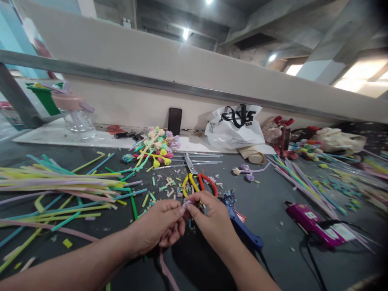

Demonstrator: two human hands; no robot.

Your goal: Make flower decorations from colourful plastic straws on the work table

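Note:
My left hand [162,222] and my right hand [214,216] meet low in the middle of the head view, fingertips pinched together. Between them shows a small lilac piece of pipe cleaner [186,203], mostly covered by the fingers. A pinkish-lilac pipe cleaner [167,270] hangs below my left hand; whether it joins the pinched piece is hidden. Just beyond my fingers lie scissors [194,178] with red and yellow handles. A blue glue gun [244,228] rests to the right of my right hand. Short cut pipe cleaner bits [163,187] are scattered around.
Long pipe cleaners [60,184] are heaped at left. Fuzzy flowers [157,147] lie at the back, with a small lilac sprig [250,171] to the right. A purple corded tool [315,224] sits at right. A phone [175,120], white bag [235,129] and clear cup [75,117] line the back.

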